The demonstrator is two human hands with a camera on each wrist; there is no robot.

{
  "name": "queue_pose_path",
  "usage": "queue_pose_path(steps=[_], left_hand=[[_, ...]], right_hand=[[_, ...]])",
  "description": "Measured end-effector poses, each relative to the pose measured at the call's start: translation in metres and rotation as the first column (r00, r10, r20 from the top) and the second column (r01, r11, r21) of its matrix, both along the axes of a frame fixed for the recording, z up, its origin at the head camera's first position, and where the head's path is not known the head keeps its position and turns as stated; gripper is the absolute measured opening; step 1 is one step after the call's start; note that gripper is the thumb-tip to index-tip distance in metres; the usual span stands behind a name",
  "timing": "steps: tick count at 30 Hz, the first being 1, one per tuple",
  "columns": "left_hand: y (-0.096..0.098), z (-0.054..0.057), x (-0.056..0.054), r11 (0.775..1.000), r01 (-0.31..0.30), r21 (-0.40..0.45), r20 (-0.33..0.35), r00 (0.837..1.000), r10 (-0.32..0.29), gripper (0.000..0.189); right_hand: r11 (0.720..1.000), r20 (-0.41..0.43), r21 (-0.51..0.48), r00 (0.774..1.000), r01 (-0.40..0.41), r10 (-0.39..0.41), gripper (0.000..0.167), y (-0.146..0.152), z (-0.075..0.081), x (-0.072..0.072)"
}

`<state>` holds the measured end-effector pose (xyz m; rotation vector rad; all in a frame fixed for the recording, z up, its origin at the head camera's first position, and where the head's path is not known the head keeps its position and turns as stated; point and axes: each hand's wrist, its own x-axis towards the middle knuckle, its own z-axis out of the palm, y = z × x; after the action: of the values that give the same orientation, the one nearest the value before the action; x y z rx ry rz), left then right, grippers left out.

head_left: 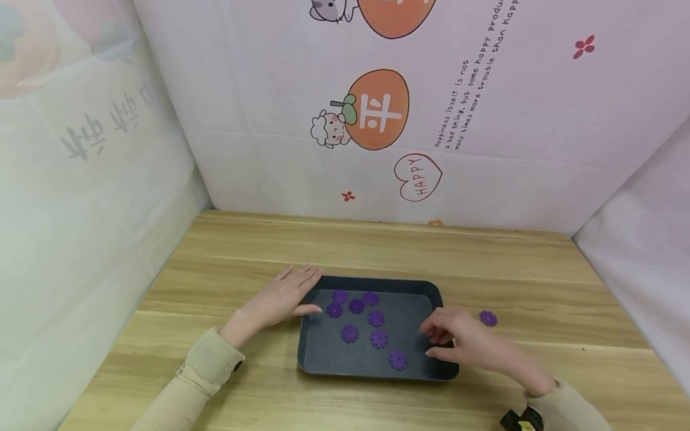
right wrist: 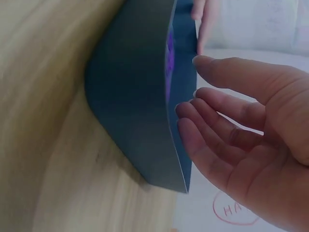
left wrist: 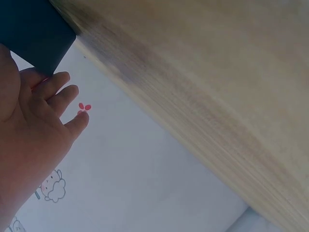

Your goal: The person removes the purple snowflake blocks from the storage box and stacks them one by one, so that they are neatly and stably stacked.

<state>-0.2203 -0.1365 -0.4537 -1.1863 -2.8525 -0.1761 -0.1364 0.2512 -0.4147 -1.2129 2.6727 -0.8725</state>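
A dark grey rectangular tray (head_left: 329, 355) sits on the wooden table, with several purple flower-shaped discs (head_left: 379, 339) scattered over its floor. My left hand (head_left: 279, 300) lies at the tray's far left corner, its fingers extended and the thumb reaching over the rim. Over the right rim hovers my right hand (head_left: 460, 338), fingers loosely bent and thumb apart, with nothing between them. In the right wrist view, that right hand (right wrist: 246, 130) shows its bent fingertips close to the tray wall (right wrist: 130, 96). One more purple disc (head_left: 488, 318) lies on the table just right of the tray.
The wooden tabletop (head_left: 255, 244) extends around the tray on all sides. White printed cloth (head_left: 263, 148) stands behind the table, and plain-looking cloth walls rise at left and right. A black device (head_left: 521, 422) is strapped at the right wrist.
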Motion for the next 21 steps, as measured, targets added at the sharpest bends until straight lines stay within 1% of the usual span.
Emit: queue_pose_path(steps=[6,9,13,21], left_hand=[[0.0,0.0,0.0,1.0,0.008,0.01,-0.015,1.0,-0.008,0.082],[0.0,0.0,0.0,1.0,-0.001,-0.001,-0.006,1.0,0.001,0.082],[0.0,-0.001,-0.001,1.0,-0.008,-0.005,0.002,1.0,0.008,0.082],[0.001,0.0,0.0,1.0,-0.011,-0.018,0.015,1.0,0.011,0.082]], right_hand=[[0.999,0.05,0.039,0.999,0.007,-0.009,0.025,-0.009,-0.003,0.002],[0.999,0.053,0.052,0.998,0.017,-0.02,0.025,-0.014,-0.005,0.003],[0.998,0.032,0.058,0.999,0.025,-0.027,0.024,-0.021,-0.009,0.005],[0.996,0.071,0.074,0.996,0.054,-0.06,0.023,-0.029,-0.015,0.009]])
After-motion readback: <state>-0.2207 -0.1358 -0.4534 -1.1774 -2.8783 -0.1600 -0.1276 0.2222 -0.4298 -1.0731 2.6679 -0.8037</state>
